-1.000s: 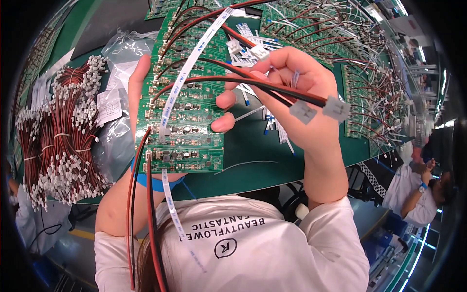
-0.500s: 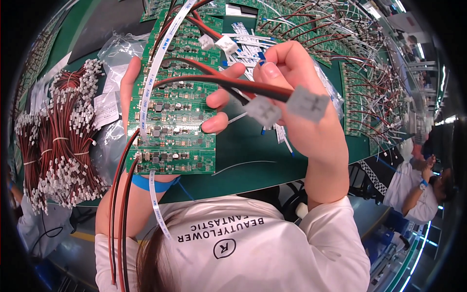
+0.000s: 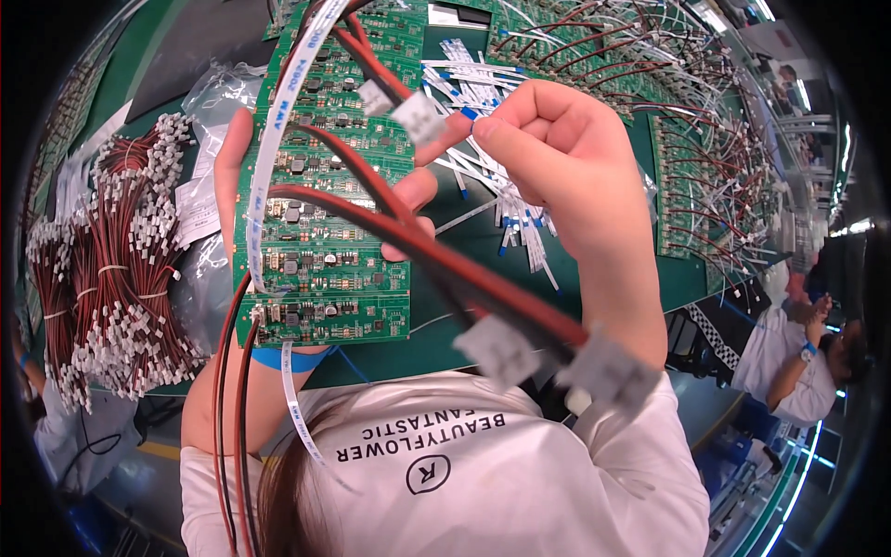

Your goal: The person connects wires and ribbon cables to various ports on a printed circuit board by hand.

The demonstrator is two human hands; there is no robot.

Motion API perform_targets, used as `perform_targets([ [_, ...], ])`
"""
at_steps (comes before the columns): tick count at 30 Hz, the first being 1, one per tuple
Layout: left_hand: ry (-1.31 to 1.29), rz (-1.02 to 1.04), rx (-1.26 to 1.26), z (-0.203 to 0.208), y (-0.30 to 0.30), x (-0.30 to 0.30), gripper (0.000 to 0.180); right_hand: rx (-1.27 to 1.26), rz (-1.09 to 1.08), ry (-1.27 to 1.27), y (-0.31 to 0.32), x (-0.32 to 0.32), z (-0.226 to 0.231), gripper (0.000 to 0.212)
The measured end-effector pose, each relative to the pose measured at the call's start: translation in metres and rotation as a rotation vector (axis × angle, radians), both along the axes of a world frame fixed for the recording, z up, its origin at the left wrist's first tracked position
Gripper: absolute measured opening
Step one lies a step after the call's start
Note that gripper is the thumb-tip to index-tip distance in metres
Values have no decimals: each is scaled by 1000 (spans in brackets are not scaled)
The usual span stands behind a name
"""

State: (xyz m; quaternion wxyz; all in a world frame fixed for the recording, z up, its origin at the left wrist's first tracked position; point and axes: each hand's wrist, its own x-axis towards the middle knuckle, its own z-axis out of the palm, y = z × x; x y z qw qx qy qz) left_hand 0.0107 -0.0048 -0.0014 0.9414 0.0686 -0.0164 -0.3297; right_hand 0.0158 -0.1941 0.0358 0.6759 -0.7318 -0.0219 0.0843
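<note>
My left hand [image 3: 415, 192] is closed around a long green circuit board panel [image 3: 343, 260], thumb along its left edge, fingertips over its right edge. White flat ribbon cables [image 3: 275, 139] and red-and-black wires [image 3: 362, 218] hang from the panel. White plugs [image 3: 610, 371] on the wire ends dangle close to the camera, blurred, across my right forearm. Just right of the panel, my right hand [image 3: 580, 162] pinches a flat ribbon cable [image 3: 471, 114] by its blue end, thumb against forefinger. Most of that cable is hidden.
Loose white ribbon cables [image 3: 520, 218] with blue ends lie on the green table [image 3: 464, 306]. Bundled red-and-black wires [image 3: 116, 278] sit at the left beside clear plastic bags [image 3: 209, 278]. Wired circuit boards [image 3: 687, 176] cover the far right. Another person [image 3: 789, 371] is at the right.
My right hand has shifted left toward the panel, bringing the blue cable end with it. The panel has dropped slightly, and the dangling plugs have swung downward.
</note>
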Motion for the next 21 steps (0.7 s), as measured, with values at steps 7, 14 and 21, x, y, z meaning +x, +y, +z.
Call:
perform_targets([
  [7, 38, 107, 135, 2, 5, -4, 77, 107, 61, 73, -2, 7, -9, 14],
  [14, -3, 111, 157, -1, 4, -3, 66, -239, -34, -459, 13, 1, -16, 4],
  [21, 35, 126, 93, 3, 3, -1, 68, -576, 56, -924, -2, 14, -24, 12],
])
